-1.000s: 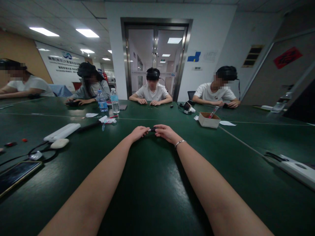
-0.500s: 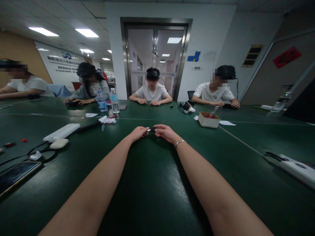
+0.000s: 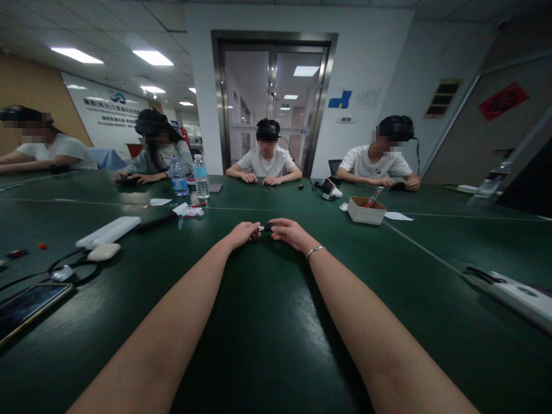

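Observation:
Both my arms reach forward over the green table. Between my fingertips is a small black object with a silvery end, held just above or on the tabletop; its exact kind is too small to tell. My left hand pinches the silvery end on the left. My right hand, with a silver bracelet at the wrist, has its fingers closed on the black end. The fingers hide much of the object.
Left are a phone, a white power strip and a white stone-like piece. Ahead stand water bottles and a small box. Another white device lies right. Several people in headsets sit across the table.
My hands and the small black object stay almost exactly where they were. Across the table, the people have shifted only very slightly.

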Motion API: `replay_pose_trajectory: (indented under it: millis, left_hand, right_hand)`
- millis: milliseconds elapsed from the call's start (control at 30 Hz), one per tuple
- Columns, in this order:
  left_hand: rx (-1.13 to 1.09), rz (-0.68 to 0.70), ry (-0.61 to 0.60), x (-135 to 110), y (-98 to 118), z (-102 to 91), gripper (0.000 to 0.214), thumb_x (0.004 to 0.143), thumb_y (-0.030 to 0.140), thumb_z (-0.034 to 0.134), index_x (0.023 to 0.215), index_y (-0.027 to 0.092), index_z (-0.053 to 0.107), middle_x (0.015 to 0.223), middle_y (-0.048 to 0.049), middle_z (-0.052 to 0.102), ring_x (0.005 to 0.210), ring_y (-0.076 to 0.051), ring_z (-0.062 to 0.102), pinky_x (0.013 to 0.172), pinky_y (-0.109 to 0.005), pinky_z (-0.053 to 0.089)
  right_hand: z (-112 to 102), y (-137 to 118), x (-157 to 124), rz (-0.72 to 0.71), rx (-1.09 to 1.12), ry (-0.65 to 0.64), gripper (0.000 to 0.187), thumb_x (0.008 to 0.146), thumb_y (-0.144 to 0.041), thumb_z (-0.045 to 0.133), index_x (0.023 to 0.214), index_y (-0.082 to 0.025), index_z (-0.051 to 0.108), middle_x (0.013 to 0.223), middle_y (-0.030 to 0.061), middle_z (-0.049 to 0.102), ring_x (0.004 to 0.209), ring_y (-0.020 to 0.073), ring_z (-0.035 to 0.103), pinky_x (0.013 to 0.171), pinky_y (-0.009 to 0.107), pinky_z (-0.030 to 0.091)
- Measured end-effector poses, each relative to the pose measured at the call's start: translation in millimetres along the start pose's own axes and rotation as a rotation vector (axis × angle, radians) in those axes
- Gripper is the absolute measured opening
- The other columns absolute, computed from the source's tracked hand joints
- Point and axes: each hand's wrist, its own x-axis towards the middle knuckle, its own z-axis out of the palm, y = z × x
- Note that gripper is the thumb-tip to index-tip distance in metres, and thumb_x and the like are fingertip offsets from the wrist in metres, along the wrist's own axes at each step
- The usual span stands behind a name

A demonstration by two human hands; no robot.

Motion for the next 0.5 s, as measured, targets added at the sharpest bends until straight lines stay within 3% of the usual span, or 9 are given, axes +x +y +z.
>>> replay_pose_trajectory:
  millis: [100, 200, 333, 500]
  left_hand:
    - [-0.030, -0.006, 0.005, 1.6, -2.1, -0.5, 0.045, 0.070, 0.056, 0.047, 0.074, 0.013, 0.060, 0.083, -0.0076, 0.062, 0.069, -0.014, 0.051, 0.056, -0.024, 0.037]
    - [-0.014, 0.007, -0.019, 2.1, -2.5, -0.7, 0.048, 0.072, 0.057, 0.042, 0.066, 0.013, 0.060, 0.076, -0.0076, 0.062, 0.068, -0.014, 0.051, 0.058, -0.025, 0.037]
    - [-0.018, -0.003, 0.006, 2.3, -2.5, -0.1, 0.046, 0.067, 0.057, 0.050, 0.069, 0.013, 0.060, 0.079, -0.0072, 0.062, 0.069, -0.015, 0.051, 0.057, -0.025, 0.037]
    - [-0.002, 0.008, -0.020, 1.9, -2.7, 0.3, 0.050, 0.071, 0.059, 0.043, 0.066, 0.013, 0.060, 0.077, -0.0073, 0.062, 0.069, -0.015, 0.051, 0.059, -0.025, 0.037]
  right_hand:
    - [0.3, -0.3, -0.1, 0.004, 0.003, -0.001, 0.024, 0.077, 0.004, 0.057, 0.098, -0.009, 0.058, 0.071, 0.0041, 0.061, 0.055, 0.0088, 0.060, 0.051, 0.015, 0.054]
    - [0.6, -0.4, -0.1, 0.004, -0.009, 0.008, 0.024, 0.077, 0.003, 0.058, 0.096, -0.010, 0.059, 0.072, 0.0038, 0.062, 0.055, 0.0085, 0.060, 0.051, 0.015, 0.054]
    - [0.5, -0.4, -0.2, 0.000, -0.014, 0.004, 0.024, 0.076, 0.003, 0.059, 0.097, -0.010, 0.059, 0.071, 0.0037, 0.062, 0.055, 0.0087, 0.060, 0.051, 0.015, 0.054]
    - [0.4, -0.6, -0.5, 0.003, -0.013, 0.001, 0.025, 0.076, 0.003, 0.058, 0.098, -0.010, 0.059, 0.072, 0.0039, 0.062, 0.056, 0.0089, 0.061, 0.052, 0.015, 0.054]
